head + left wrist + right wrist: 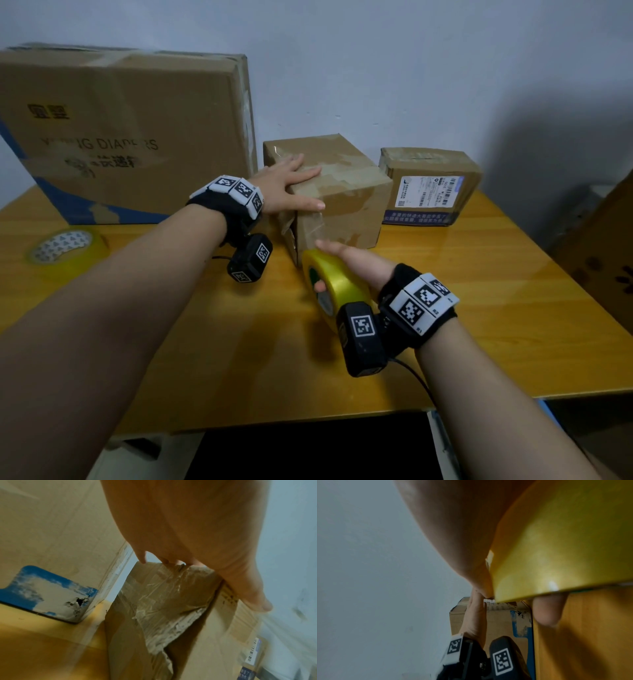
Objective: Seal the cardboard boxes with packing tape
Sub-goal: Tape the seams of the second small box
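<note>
A small brown cardboard box (346, 192) stands mid-table, its top and front covered in old clear tape (164, 591). My left hand (291, 181) lies flat on its near top corner, fingers straight, thumb along the front edge. My right hand (346, 270) grips a yellow packing tape roll (334, 287) just in front of the box's lower front corner, one finger through the core. A clear strip runs from the roll up the box's front. In the right wrist view the roll (556, 547) fills the top right.
A big diaper carton (123, 137) stands behind on the left. A second small box with a shipping label (428, 186) sits right of the middle box. Another tape roll (65, 248) lies flat at the left on the yellow wooden table (479, 325). A brown box edge (606, 250) shows at far right.
</note>
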